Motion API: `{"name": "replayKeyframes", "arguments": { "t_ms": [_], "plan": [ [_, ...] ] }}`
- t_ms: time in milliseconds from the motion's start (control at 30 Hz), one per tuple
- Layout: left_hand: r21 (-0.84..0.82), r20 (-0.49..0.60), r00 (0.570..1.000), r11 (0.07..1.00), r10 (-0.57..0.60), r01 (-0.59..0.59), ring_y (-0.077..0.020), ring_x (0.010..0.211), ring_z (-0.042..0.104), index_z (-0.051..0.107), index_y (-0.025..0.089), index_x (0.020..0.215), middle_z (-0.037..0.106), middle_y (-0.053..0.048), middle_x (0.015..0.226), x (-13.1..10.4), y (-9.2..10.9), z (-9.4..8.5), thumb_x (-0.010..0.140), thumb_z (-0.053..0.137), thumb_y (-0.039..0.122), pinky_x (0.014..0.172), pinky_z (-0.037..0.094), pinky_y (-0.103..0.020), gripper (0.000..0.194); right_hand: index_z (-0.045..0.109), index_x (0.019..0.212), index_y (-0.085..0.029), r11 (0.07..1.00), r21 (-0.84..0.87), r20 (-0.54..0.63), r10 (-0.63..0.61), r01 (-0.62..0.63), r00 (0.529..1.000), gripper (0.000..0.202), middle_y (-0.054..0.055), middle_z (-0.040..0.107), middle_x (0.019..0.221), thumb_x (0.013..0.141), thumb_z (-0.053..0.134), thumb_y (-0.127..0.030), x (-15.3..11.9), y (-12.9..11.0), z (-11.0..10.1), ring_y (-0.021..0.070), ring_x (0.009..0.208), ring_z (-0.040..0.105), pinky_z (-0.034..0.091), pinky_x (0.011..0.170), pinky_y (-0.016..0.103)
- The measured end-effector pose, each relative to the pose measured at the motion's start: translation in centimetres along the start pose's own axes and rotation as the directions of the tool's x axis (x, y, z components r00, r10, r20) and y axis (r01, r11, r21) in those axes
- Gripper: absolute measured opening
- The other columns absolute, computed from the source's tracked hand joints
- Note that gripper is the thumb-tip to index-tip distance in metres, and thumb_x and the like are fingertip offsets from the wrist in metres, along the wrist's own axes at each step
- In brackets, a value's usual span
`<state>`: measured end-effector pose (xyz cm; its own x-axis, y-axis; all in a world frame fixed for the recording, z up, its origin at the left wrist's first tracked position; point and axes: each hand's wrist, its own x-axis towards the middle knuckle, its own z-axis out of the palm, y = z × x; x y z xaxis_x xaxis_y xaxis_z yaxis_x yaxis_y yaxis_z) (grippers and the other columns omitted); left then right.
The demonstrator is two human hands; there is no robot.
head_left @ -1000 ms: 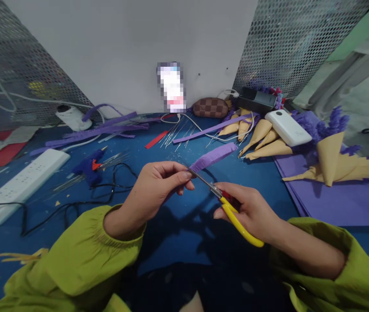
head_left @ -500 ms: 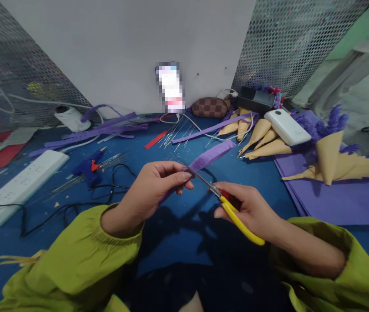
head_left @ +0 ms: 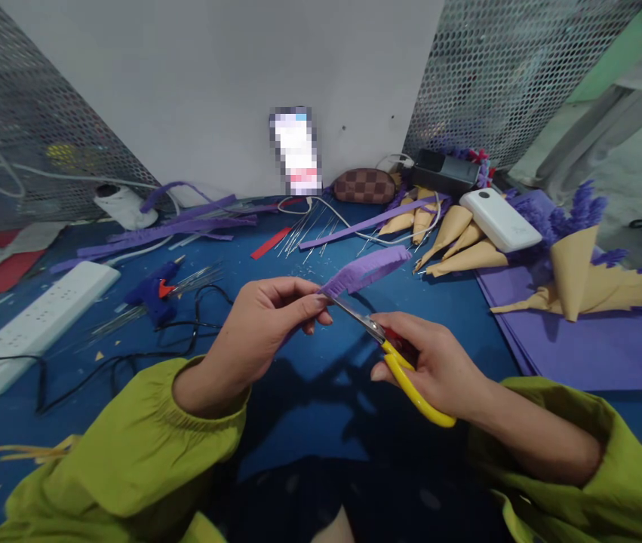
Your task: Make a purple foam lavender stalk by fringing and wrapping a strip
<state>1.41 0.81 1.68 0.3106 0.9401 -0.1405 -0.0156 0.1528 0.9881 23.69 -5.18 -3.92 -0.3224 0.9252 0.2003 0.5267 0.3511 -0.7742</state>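
Between thumb and fingers my left hand [head_left: 278,320] pinches a purple crepe paper strip [head_left: 374,265], whose free part arches away to the right with slits along its lower edge. My right hand [head_left: 431,362] is wrapped round scissors [head_left: 414,388] with yellow and red handles. Their blades point up and left and meet the strip close to my left fingertips. Further back lie more purple strips [head_left: 185,226] and thin metal wires [head_left: 312,230]. On the right, a tan paper cone [head_left: 572,275] holds purple fringed flower pieces.
At the left are a white power strip [head_left: 43,324] and a blue glue gun [head_left: 154,294] with its black cord. A phone [head_left: 298,151] leans on the back wall. A white power bank [head_left: 500,220] rests near tan cones, beside purple sheets [head_left: 609,354].
The strip's free part now bows into an arch and shows slits along its edge. The scissor blades look closed, and my hands have barely moved.
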Motion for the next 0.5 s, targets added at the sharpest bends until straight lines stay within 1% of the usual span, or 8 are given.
{"name": "replayKeyframes", "arguments": {
  "t_ms": [167, 367, 500],
  "plan": [
    [-0.01, -0.004, 1.0, 1.0, 0.004, -0.005, -0.0084, 0.056, 0.056, 0.075, 0.016, 0.073, 0.07, -0.001, 0.061, -0.04, 0.0, 0.02, 0.073, 0.079, 0.023, 0.051, 0.042, -0.018, 0.008, 0.062, 0.115, -0.02, 1.0, 0.014, 0.001, -0.012, 0.012, 1.0, 0.04, 0.001, 0.057, 0.079, 0.084, 0.07, -0.044, 0.03, 0.1, 0.11, 0.0123, 0.064, 0.049, 0.04, 0.059, 0.023],
    [0.002, -0.003, 1.0, 1.0, 0.005, -0.005, -0.0076, 0.054, 0.054, 0.074, 0.016, 0.07, 0.07, -0.001, 0.061, 0.01, -0.03, 0.05, 0.074, 0.077, 0.021, 0.051, 0.042, -0.018, 0.007, 0.064, 0.108, -0.017, 1.0, 0.01, -0.007, -0.022, 0.022, 1.0, 0.038, 0.0, 0.057, 0.073, 0.085, 0.068, -0.048, 0.15, -0.43, -0.01, 0.0121, 0.061, 0.048, 0.039, 0.057, 0.023],
    [0.008, -0.008, 1.0, 1.0, -0.003, 0.003, -0.008, 0.054, 0.054, 0.073, 0.015, 0.07, 0.069, -0.001, 0.061, 0.04, 0.03, 0.02, 0.075, 0.076, 0.021, 0.051, 0.042, -0.018, 0.008, 0.065, 0.106, -0.017, 0.999, -0.002, -0.018, -0.037, 0.037, 0.999, 0.038, 0.001, 0.059, 0.074, 0.085, 0.067, -0.049, 0.18, -0.42, -0.01, 0.012, 0.061, 0.049, 0.04, 0.057, 0.023]
  ]
}}
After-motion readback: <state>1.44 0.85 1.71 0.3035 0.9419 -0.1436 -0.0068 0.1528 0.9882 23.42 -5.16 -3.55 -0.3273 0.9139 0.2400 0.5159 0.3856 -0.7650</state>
